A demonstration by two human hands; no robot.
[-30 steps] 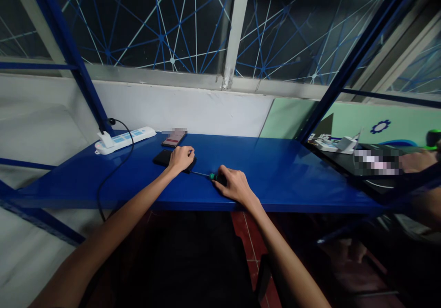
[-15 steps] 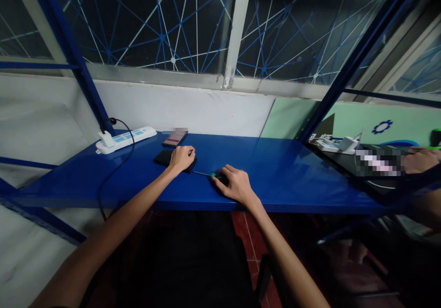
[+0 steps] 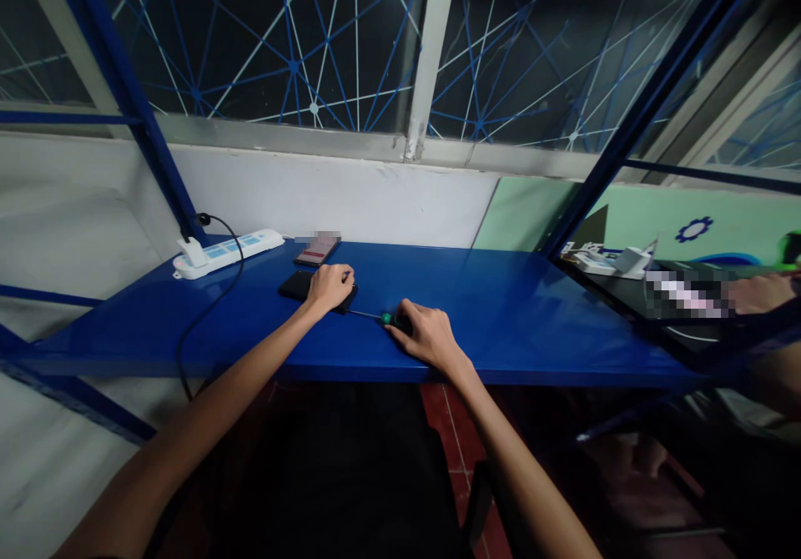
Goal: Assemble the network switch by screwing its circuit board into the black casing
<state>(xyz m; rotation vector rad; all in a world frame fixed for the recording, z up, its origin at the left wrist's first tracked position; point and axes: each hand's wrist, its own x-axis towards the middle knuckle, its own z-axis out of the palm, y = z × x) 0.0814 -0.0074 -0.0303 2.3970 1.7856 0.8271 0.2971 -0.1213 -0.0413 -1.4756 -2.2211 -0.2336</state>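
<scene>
A flat black rectangular device (image 3: 297,284) lies on the blue table, its exact kind not clear. My left hand (image 3: 330,286) is over its right part with curled fingers, gripping it against the table and covering some of it. My right hand (image 3: 425,328) is closed round a screwdriver (image 3: 387,319) with a green and black handle. The thin metal shaft points left, and its tip meets the device's right edge near my left hand. Most of the handle is hidden under my right fingers.
Behind the device lies a phone (image 3: 318,249). A white power strip (image 3: 234,252) with a plugged-in charger and black cable stands at the back left of the blue table (image 3: 501,309). At right, past a blue post, are another power strip (image 3: 610,264) and another person's hand (image 3: 760,294).
The screwdriver's green collar has turned slightly and my right fingers have shifted a little on the handle. My left hand and the device stay put.
</scene>
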